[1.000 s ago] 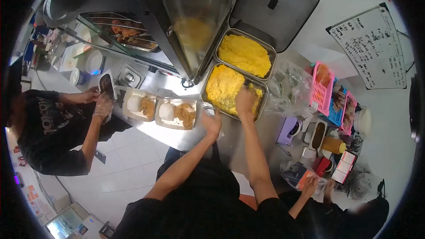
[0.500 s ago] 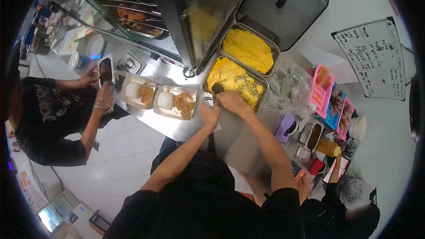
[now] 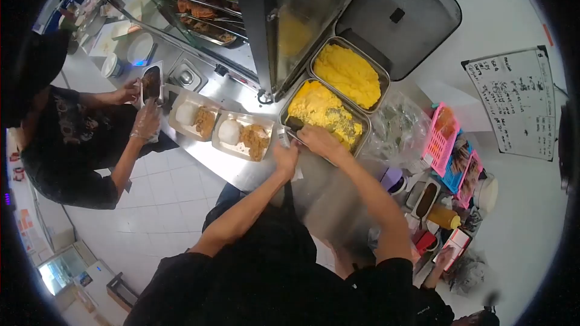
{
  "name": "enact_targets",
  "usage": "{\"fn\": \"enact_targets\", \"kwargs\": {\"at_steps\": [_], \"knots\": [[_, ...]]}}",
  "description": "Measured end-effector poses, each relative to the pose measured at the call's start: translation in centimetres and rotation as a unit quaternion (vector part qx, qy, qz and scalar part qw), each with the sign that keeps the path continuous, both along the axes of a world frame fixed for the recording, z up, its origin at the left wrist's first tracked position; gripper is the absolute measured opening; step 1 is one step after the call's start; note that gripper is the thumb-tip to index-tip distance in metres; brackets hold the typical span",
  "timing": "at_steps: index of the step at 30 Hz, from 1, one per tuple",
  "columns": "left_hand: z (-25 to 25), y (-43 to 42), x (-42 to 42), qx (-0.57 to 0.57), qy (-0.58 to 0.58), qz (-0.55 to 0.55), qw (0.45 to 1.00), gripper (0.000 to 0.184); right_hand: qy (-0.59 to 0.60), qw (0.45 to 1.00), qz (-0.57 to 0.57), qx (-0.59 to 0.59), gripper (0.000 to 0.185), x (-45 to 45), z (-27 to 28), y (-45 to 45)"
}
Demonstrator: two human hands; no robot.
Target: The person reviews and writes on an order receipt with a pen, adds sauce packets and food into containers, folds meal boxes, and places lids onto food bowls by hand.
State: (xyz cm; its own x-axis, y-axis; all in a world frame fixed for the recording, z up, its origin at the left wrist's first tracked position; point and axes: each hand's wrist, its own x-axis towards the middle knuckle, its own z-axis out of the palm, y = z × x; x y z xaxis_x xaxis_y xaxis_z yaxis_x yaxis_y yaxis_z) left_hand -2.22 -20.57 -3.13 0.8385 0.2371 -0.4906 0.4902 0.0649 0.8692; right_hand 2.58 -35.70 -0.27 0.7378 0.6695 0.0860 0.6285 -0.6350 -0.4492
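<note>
A metal pan (image 3: 361, 147) of crumbly yellow food (image 3: 323, 108) stands in front of me. My right hand (image 3: 320, 143) is closed at its near edge on a dark spoon (image 3: 293, 123), whose head lies in the pan's near left corner. Just left of the pan, my left hand (image 3: 285, 158) is closed on a small white and grey thing (image 3: 283, 137) that I cannot make out. Beside that hand sits an open paper box (image 3: 235, 154) with a white rice mound (image 3: 229, 131) and brown food (image 3: 255, 140). A similar box (image 3: 190, 133) stands further left.
Another pan of yellow food (image 3: 347, 75) sits behind, under a raised dark lid (image 3: 402, 18). A glass cabinet (image 3: 241, 30) rises at the back. On the left, a co-worker's gloved hand (image 3: 147, 122) works at a small metal pan (image 3: 151, 87). Pink and blue baskets (image 3: 440, 139) stand right.
The spoon's head has dropped lower into the pan's near left corner. The view has shifted slightly. At right, the other person's hand has moved from the yellow bottle to a red-edged pad.
</note>
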Motion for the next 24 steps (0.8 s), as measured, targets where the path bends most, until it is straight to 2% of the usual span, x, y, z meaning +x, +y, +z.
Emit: {"fn": "enact_targets", "kwargs": {"at_steps": [1, 4, 6, 7, 8, 11, 12, 14, 15, 16, 19, 21, 22, 24], "knots": [[0.1, -0.1, 0.1, -0.013, 0.006, -0.005, 1.000, 0.009, 0.016, 0.999, 0.029, -0.007, 0.009, 0.5, 0.2, -1.2], [1.1, 0.4, 0.2, -0.055, 0.021, 0.011, 0.998, 0.008, 0.160, 0.982, -0.070, 0.078, 0.016, 0.1, 0.9, -3.4], [2.4, 0.1, -0.1, -0.100, 0.029, 0.056, 0.993, 0.012, 0.263, 0.925, -0.213, 0.173, 0.023, -0.9, 1.0, -3.3], [2.7, 0.1, -0.4, -0.083, 0.034, 0.041, 0.995, 0.015, 0.313, 0.882, -0.280, 0.212, 0.027, -1.3, 1.0, -3.5], [2.9, 0.3, -0.8, -0.065, 0.040, 0.026, 0.997, 0.018, 0.325, 0.869, -0.311, 0.207, 0.030, -1.2, 0.9, -3.7], [2.6, -0.1, -1.2, -0.022, 0.062, 0.003, 0.998, 0.031, 0.089, 0.924, -0.316, 0.195, 0.025, -1.0, -0.2, -2.5], [2.1, -0.4, -1.1, -0.022, 0.072, 0.005, 0.997, 0.032, -0.030, 0.949, -0.280, 0.140, 0.027, -0.7, -0.5, -2.4], [1.5, -0.5, -1.2, -0.040, 0.091, 0.018, 0.995, 0.035, 0.105, 0.900, -0.349, 0.239, 0.027, -1.0, -1.1, -1.6], [2.6, -0.1, -1.0, -0.049, 0.105, 0.010, 0.993, 0.035, 0.175, 0.864, -0.377, 0.284, 0.027, -1.3, -1.3, -1.1], [4.7, 0.4, -1.1, -0.059, 0.120, 0.002, 0.991, 0.034, 0.299, 0.822, -0.400, 0.273, 0.024, -1.5, -1.0, -1.8], [6.0, 3.3, -1.8, -0.158, 0.138, -0.041, 0.977, 0.033, 0.366, 0.724, -0.429, 0.398, 0.020, -3.7, -0.7, -2.0], [7.7, 6.6, -2.5, -0.263, 0.167, -0.056, 0.949, 0.035, 0.360, 0.683, -0.450, 0.448, 0.016, -5.5, 0.0, -1.8], [7.5, 8.5, -3.0, -0.285, 0.178, -0.056, 0.940, 0.040, 0.355, 0.659, -0.464, 0.474, 0.015, -6.5, 0.6, -1.6], [9.2, 12.5, -3.3, -0.329, 0.145, -0.056, 0.931, 0.036, 0.355, 0.634, -0.458, 0.512, 0.013, -8.4, 1.9, -0.9]]}}
